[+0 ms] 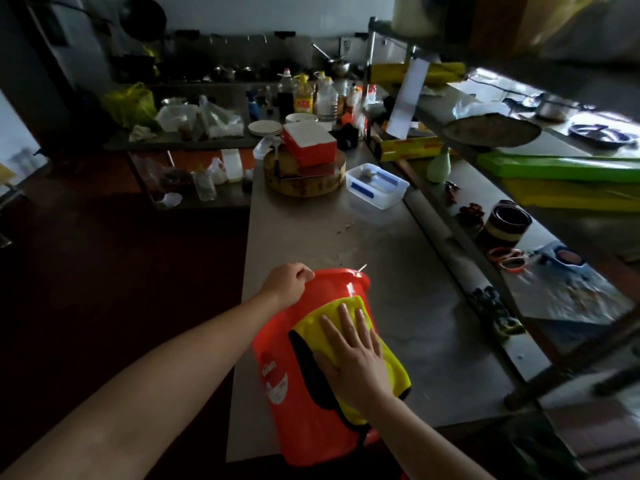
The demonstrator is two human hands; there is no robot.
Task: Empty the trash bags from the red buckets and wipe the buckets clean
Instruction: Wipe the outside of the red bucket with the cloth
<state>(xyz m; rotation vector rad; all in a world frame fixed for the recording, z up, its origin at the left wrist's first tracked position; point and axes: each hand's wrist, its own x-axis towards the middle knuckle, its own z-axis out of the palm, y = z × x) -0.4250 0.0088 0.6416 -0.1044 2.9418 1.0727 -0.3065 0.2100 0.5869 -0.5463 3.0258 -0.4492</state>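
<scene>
red bucket [298, 434]: on its side, near-left corner of steel table [398, 271]
left hand [289, 287]: fingers curled, we grip its rim
right hand [353, 355]: flat, we press yellow cloth [393, 367] on it

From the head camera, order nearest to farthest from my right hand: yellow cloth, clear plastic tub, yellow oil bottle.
1. Yellow cloth, under the right hand, on the red bucket.
2. Clear plastic tub, mid-counter ahead.
3. Yellow oil bottle, far back.

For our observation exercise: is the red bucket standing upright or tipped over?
Tipped: red bucket lies sideways on the counter, its wall facing up under the yellow cloth.
</scene>
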